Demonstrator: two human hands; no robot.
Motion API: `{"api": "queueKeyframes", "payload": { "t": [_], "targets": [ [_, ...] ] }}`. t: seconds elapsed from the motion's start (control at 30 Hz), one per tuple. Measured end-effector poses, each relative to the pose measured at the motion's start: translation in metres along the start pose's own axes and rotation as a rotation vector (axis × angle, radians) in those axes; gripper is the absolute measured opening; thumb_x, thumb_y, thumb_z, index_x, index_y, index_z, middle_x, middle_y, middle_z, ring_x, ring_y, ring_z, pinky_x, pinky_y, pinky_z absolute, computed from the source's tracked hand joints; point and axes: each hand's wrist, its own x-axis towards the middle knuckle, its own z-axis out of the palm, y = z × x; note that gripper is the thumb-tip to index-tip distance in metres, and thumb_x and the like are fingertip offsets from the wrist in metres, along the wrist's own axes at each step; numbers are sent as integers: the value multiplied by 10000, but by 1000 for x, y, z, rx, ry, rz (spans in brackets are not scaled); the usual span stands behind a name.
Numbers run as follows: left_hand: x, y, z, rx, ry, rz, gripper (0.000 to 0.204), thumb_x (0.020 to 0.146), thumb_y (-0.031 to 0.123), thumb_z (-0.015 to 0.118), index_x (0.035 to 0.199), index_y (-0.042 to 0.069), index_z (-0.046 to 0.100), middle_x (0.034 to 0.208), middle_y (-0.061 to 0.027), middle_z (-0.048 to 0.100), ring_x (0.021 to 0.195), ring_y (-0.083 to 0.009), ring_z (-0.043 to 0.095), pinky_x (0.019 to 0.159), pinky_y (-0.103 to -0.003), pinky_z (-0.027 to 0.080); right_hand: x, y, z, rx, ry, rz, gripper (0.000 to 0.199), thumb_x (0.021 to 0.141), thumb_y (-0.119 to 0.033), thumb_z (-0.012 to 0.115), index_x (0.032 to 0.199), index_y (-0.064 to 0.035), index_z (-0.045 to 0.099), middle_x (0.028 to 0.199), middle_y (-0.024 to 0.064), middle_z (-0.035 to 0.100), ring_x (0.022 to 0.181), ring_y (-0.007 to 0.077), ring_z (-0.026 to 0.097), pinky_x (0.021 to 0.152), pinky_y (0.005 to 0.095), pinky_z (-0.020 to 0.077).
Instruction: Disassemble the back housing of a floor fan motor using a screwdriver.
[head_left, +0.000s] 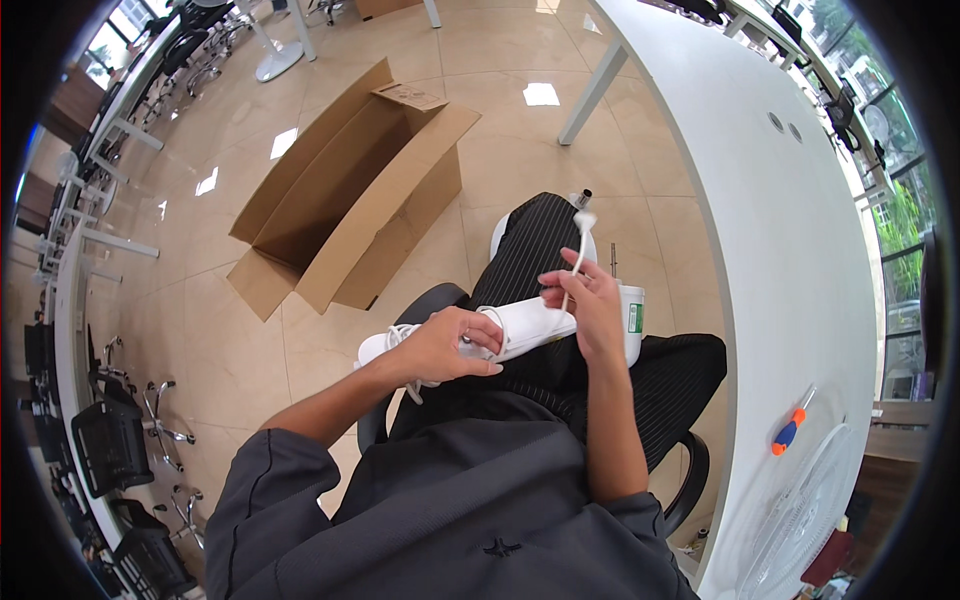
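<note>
Resting across the seated person's lap, the white fan motor housing (530, 325) is clasped at its near end by the left hand (450, 345), while the right hand (590, 305) pinches its thin white cord (578, 250). The smooth, rounded plastic could roll off the thighs to the floor if either grip eased, and a tug might strain the cord.

The person wears a dark grey short-sleeved shirt (470, 500) with thin black seam lines along the sleeves. The trousers (540, 250) are black with fine pale pinstripes. Both forearms are bare.
</note>
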Motion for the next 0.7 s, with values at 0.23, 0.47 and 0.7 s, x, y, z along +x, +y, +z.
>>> {"api": "queueKeyframes", "payload": {
  "t": [0.23,0.47,0.7],
  "targets": [
    [-13,19,-18,-210,-44,-76,624,790,11,582,1405,-85,549,1189,-163,752,1110,-184,656,926,-303,495,-95,-83,37,-385,-288,-202,357,1100,-226,459,1305,38,585,583,47,606,479,103,574,500,257,459],
    [12,-22,-5,-471,-100,79,602,819,144,461,1342,-123,598,1316,-221,674,1264,-310,610,1139,-394,404,-131,-71,53,-972,-322,-191,380,1023,-189,562,759,22,735,499,52,600,442,95,580,460,281,417],
    [-1,7,-8,-631,-36,-99,652,1045,551,517,1190,-74,635,1156,-186,711,1013,-240,710,980,-339,517,-136,-38,58,-1244,-333,-252,291,874,-325,687,757,-80,791,635,177,672,641,367,698,681,451,571]
  ]
}}
